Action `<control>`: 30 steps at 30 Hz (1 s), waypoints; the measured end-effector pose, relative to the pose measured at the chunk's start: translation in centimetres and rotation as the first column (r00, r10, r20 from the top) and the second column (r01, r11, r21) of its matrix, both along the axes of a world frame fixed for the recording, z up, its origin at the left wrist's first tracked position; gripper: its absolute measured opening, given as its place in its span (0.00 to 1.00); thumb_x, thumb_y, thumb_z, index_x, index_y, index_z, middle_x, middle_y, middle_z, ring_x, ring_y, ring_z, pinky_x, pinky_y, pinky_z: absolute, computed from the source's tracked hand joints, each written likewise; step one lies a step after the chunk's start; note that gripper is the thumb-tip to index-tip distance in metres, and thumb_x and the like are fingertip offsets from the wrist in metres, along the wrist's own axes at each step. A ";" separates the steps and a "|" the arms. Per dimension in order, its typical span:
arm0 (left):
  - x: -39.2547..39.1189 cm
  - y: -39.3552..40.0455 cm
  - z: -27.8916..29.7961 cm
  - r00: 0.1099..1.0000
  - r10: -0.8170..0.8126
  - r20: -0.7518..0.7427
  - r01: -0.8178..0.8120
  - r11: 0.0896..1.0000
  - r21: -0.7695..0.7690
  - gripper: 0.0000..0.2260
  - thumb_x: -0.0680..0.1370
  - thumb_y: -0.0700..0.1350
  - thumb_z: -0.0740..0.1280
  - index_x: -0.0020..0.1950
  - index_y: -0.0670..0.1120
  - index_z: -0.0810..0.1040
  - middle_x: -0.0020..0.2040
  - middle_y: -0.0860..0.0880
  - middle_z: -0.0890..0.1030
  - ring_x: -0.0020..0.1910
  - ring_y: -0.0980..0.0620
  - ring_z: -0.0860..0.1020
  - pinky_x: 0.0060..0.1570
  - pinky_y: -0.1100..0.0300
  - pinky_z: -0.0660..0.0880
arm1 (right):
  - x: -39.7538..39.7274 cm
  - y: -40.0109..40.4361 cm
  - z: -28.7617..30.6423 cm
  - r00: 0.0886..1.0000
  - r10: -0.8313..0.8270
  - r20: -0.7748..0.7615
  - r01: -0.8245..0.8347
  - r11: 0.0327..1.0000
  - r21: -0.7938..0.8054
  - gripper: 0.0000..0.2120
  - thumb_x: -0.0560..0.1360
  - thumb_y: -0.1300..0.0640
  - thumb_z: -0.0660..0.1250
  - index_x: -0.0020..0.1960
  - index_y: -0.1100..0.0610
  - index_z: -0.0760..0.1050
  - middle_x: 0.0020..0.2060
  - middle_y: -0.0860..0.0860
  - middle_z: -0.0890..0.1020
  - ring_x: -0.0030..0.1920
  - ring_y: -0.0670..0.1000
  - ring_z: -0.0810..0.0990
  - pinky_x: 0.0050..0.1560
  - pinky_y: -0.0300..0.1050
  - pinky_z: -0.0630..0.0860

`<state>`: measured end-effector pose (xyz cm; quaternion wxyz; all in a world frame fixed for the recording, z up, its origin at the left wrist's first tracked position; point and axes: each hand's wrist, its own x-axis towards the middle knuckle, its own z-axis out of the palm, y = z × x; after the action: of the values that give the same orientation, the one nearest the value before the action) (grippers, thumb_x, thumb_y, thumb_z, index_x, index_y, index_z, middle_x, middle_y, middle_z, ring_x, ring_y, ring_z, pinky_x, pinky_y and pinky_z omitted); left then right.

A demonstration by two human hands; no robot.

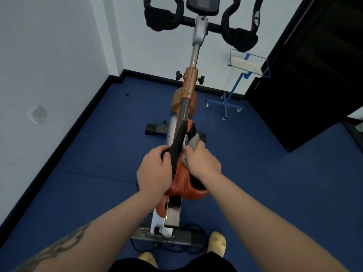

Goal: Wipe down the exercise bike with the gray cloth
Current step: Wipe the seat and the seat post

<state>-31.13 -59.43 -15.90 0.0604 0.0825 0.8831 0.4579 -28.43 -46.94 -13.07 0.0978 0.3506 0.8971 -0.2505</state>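
One gray cloth (193,143) sits bunched vs the right side of the saddle (182,173), near frame center, just past the knuckles of the right hand (202,163). Right hand's fingers curl round the cloth & press it on the saddle's side; a bit of cloth also shows under the thumb. Left hand (154,171) grips the saddle's left edge, fingers wrapped over the black top strip, thumb side up. Saddle is orange-brown w/ black panels, tilted on its side, part of the exercise bike (189,85), whose frame runs from 6 to 12 o'clock. Seat rail & rear foot bar lie at 6; orange post w/ 2 black knobs beyond the saddle toward 12; black handlebars (200,22) & a console (202,5) at 12. Blue floor (78,163) all round. White wall w/ a socket plate (37,113) at 9. Blue wheeled stand (233,91) carrying a tray at 2, beside a dark cabinet (314,75) at 2–3. Yellow slippers (217,243) & a black cable at 6, by the rear bar.
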 end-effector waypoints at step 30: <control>0.0 0.1 0.3 1.000 0.000 -0.017 0.000 1.000 -0.005 0.13 0.82 0.46 0.58 0.62 0.55 0.77 0.51 0.63 0.75 0.53 0.59 0.74 0.47 0.59 0.67 | 3.4 -0.3 -0.3 0.991 0.117 -0.071 -0.113 0.992 0.057 0.29 0.81 0.40 0.44 0.77 0.54 0.52 0.66 0.55 0.71 0.59 0.56 0.75 0.55 0.52 0.73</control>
<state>-31.10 -59.34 -15.64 0.0531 0.0863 0.8848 0.4548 -25.02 -47.23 -13.39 0.0695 0.2913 0.9250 -0.2337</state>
